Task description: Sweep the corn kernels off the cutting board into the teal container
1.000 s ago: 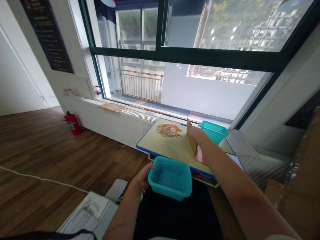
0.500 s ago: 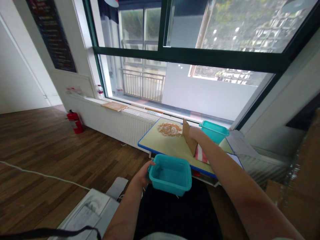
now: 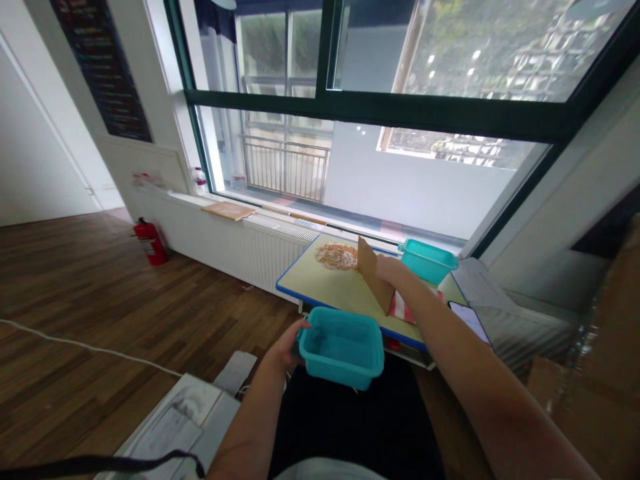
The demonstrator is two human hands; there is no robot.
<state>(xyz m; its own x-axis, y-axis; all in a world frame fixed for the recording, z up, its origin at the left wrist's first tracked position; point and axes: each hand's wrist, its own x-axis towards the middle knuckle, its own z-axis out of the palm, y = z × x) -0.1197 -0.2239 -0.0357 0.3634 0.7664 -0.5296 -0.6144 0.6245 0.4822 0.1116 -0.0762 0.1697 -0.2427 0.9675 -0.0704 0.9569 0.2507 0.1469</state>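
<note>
My left hand (image 3: 289, 344) grips the left rim of an empty teal plastic tub (image 3: 341, 347), held just below the near edge of a small yellow table with a blue rim (image 3: 325, 288). My right hand (image 3: 389, 267) reaches out over the table and holds a brown cardboard piece (image 3: 373, 275) upright on the tabletop. A pile of tan grains (image 3: 337, 256) lies on the far part of the table, just left of the cardboard. A second teal tub (image 3: 427, 260) stands at the table's far right, beyond my right hand.
A red-and-white striped cloth (image 3: 400, 308) and a phone (image 3: 470, 321) lie on the table near my right arm. A radiator (image 3: 260, 248) and big window run behind. A red fire extinguisher (image 3: 149, 241) stands on the wood floor at left. Cardboard boxes (image 3: 595, 373) are at right.
My right hand has slid the cardboard leftward across the table, closer to the grain pile. The tub in my left hand has risen slightly toward the table edge.
</note>
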